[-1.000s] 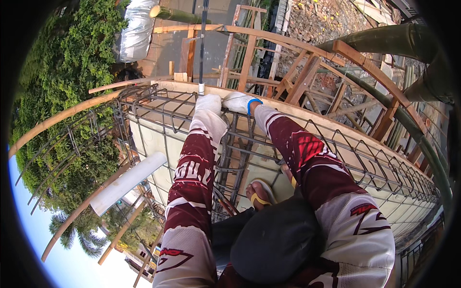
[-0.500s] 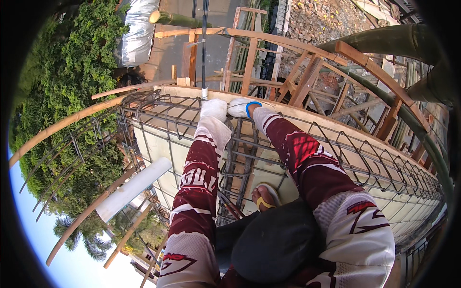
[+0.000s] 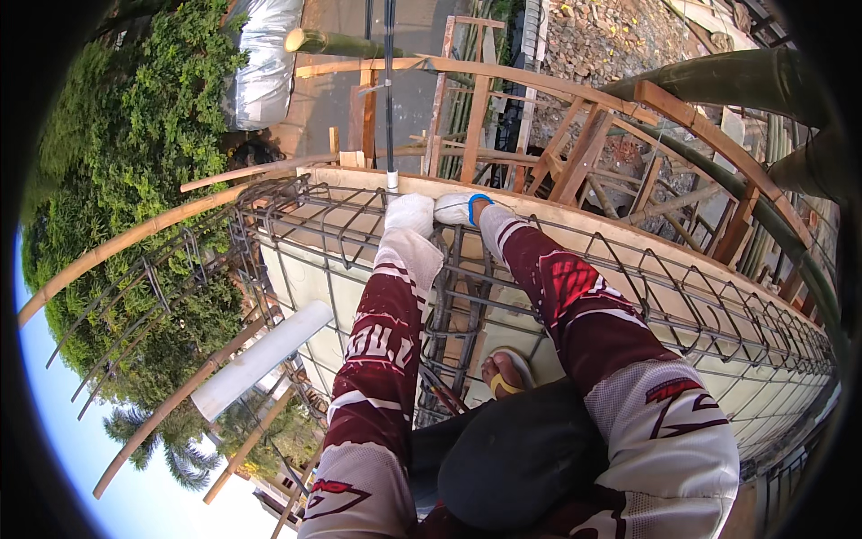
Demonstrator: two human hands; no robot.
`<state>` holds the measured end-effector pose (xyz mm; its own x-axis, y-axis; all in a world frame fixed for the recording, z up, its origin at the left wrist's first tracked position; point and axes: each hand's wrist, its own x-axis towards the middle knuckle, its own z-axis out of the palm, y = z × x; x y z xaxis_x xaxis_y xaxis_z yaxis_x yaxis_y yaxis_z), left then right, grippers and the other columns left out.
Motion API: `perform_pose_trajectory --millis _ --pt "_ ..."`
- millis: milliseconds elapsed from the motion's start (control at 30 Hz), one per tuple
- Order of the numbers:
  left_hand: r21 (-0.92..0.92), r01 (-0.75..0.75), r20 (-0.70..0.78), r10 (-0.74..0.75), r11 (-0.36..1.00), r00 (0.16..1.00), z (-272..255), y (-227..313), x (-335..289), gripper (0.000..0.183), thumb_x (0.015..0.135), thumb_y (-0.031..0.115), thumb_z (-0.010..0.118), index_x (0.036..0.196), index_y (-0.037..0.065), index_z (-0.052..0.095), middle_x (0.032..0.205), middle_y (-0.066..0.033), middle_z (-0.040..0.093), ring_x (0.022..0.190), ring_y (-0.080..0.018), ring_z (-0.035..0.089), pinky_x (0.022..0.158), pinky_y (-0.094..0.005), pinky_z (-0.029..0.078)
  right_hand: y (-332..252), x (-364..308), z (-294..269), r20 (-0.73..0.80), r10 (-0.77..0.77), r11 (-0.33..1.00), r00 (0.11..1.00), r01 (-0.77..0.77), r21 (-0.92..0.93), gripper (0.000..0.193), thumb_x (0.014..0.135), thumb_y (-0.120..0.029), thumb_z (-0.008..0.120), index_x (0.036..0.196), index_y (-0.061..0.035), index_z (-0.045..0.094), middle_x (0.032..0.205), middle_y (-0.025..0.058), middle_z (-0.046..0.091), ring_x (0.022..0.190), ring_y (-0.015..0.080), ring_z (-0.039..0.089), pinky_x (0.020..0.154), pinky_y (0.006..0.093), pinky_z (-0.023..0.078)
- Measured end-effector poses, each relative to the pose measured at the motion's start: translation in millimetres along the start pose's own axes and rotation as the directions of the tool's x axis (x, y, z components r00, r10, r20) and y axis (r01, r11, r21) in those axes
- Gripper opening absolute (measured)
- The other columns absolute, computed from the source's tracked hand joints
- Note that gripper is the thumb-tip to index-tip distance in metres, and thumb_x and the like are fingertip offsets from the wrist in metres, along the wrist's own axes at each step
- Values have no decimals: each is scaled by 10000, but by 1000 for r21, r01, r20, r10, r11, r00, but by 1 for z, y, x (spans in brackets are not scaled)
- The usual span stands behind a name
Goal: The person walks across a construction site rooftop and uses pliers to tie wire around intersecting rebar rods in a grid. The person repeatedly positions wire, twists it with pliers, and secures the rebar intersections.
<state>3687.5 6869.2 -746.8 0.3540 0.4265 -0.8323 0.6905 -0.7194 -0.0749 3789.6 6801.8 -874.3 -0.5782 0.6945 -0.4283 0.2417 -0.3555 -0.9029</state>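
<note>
Both my hands wear white gloves and meet at the far edge of a rebar cage [image 3: 628, 260]. My left hand [image 3: 409, 214] is bunched closed over the bars, close to a short white pipe end [image 3: 392, 181]. Touching or nearly touching it, my right hand [image 3: 455, 209], with a blue cuff, is curled in toward the left. What lies between the fingers is too small to make out. Bare steel bars [image 3: 460, 310] run back from my hands toward me. Below them, my sandalled foot [image 3: 505, 370] stands on a pale panel.
A wooden form board [image 3: 575, 211] borders the cage. Beyond it stand timber braces [image 3: 579, 153] and thick bamboo poles [image 3: 718, 85], with a road [image 3: 332, 108] far below. A large white pipe [image 3: 260, 359] and projecting bars lie left, beside trees [image 3: 117, 162].
The view has shifted slightly, so the scene sits a little lower and to the right. My hands stay together at the same place on the cage.
</note>
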Motion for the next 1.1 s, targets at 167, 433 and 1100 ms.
perform_pose_trajectory --millis 167,433,1100 --pt "-7 36 16 -36 999 999 -1 1 -2 180 865 192 672 981 129 794 1039 -139 774 999 -300 748 832 -443 600 -22 -21 -6 -35 62 990 997 -66 -123 384 1046 -353 492 1254 -95 686 1297 105 690 1162 283 637 998 390 473" --pt "-104 128 13 -128 986 992 5 -2 1 215 842 203 698 1012 106 788 1073 -152 768 1069 -318 727 910 -451 568 -38 -16 -5 -39 274 960 961 -271 69 481 936 -384 528 1213 -36 712 1228 194 708 1090 332 663 950 420 483" --pt "-754 131 38 -157 643 987 20 -46 -6 347 868 213 686 1139 3 742 1094 -230 742 1077 -349 698 955 -401 518 -29 -4 -4 -94 176 969 980 -189 -157 457 893 -370 569 1020 35 738 1043 288 704 961 429 687 840 459 524"
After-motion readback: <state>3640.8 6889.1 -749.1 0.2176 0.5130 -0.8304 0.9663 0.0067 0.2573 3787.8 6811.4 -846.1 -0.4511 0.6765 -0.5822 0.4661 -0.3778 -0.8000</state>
